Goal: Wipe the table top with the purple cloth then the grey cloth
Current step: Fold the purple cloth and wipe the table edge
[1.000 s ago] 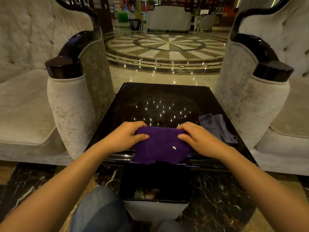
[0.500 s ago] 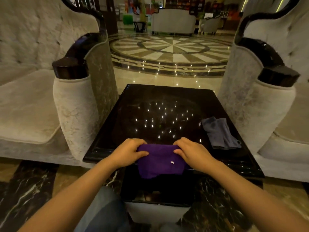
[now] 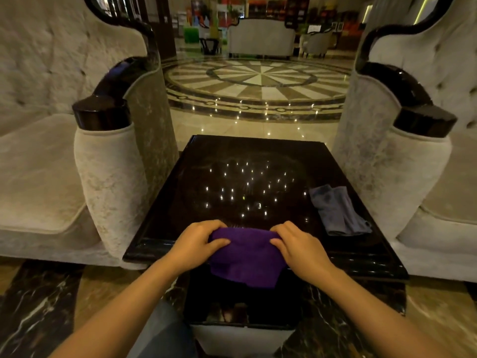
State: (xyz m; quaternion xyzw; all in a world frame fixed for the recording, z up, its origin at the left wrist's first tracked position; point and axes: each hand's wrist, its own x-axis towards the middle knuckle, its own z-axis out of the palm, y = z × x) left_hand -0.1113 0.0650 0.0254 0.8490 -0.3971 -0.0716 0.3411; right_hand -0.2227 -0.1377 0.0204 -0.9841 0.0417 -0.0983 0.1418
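Dark glossy desk (image 3: 258,156), square, set between 2 pale upholstered armchairs: left armchair (image 3: 108,177), right armchair (image 3: 402,171), each with a black lacquered arm cap. Many small ceiling-light reflections scattered over the middle of the desk top.

Purple cloth (image 3: 245,257) at the near edge of the desk, roughly midway along it, bunched at the top and draped over the edge so its lower part hangs in front of the desk. Left hand (image 3: 196,244) on the cloth's left side, grip closed on the purple cloth, thumb lying across the front of the fabric and fingers curled over the top. Right hand (image 3: 299,246) on the cloth's right side, grip likewise closed on the purple cloth, thumb on the front, fingers over the top fold. Both forearms bare, reaching in from the bottom corners.

Grey cloth (image 3: 338,210) lying crumpled and flat near the right edge of the desk, toward the near right corner, well apart from both hands and touching neither.

Below the near edge, a dark open-topped box or bin (image 3: 240,337) with a pale lower wall; contents too dim to make out. Blue-clad knee (image 3: 165,332) just left of it.

Beyond the desk, polished marble floor (image 3: 258,81) with a round radial inlay.
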